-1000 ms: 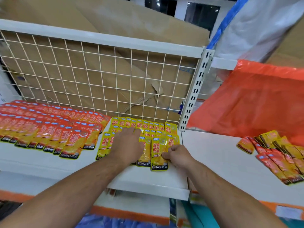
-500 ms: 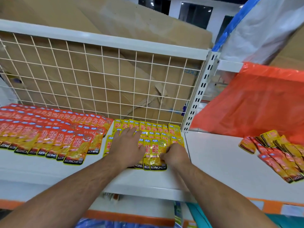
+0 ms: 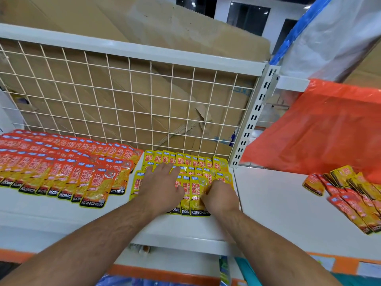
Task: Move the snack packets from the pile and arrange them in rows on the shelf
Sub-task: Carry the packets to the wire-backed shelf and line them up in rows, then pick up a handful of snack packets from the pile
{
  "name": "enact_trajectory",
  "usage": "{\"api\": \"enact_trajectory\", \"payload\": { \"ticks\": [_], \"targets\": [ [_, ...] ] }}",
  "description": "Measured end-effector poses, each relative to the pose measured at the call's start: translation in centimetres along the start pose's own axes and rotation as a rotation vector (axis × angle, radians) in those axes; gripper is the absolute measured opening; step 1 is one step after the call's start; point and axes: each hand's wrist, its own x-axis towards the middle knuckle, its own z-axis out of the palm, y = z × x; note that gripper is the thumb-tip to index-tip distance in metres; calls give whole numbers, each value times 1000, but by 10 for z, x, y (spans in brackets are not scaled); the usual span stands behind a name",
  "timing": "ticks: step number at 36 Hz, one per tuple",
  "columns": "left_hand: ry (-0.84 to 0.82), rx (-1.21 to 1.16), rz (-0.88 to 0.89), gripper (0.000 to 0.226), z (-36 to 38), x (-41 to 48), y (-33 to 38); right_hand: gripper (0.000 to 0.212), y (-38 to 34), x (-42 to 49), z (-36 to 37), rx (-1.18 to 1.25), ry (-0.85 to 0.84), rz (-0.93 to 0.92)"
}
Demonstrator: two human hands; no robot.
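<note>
Both hands are down on the yellow packets at the right end of the shelf, close together but not quite touching. My left hand lies flat with fingers spread, pressing on the overlapped rows. My right hand is curled, fingertips pinching the front packet by its right side as I set it into the nearest row.

Left of the yellow block, just beside it, lie the red packets, already in overlapping rows back to the wire grid. The pile I draw from sits well apart on the next shelf board to my right, in front of an orange bag, so I judge plenty is left to move.

These packets look glossy and are shingled over one another. If I tug the front one sideways, it could drag its neighbours and skew the row. If my left hand slides instead of lifting straight off, the back rows may bunch toward the grid. The front row also lies near the shelf's front edge, so a push toward me could send packets over it.
</note>
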Motion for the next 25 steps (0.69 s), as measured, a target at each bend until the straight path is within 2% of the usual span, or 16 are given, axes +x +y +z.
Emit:
{"api": "enact_trajectory", "payload": {
  "ticks": [5, 8, 11, 13, 17, 25],
  "targets": [
    [-21, 20, 37, 66, -2, -1, 8, 19, 2, -4, -4, 17, 4, -29],
    [-43, 21, 78, 66, -6, -1, 15, 22, 7, -9, -10, 17, 64, -93],
    [-74, 5, 127, 65, -7, 0, 26, 33, 18, -17, -15, -111, 88, -226],
    [-111, 14, 175, 64, -4, 0, 36, 51, 29, -27, -19, -192, 51, -267],
    [-187, 35, 293, 66, 9, -3, 66, 69, 61, -50, -26, -255, -13, -205],
    [-221, 17, 432, 65, 21, -23, 148, 72, 143, -93, -54, -270, -12, -30]
  ]
}}
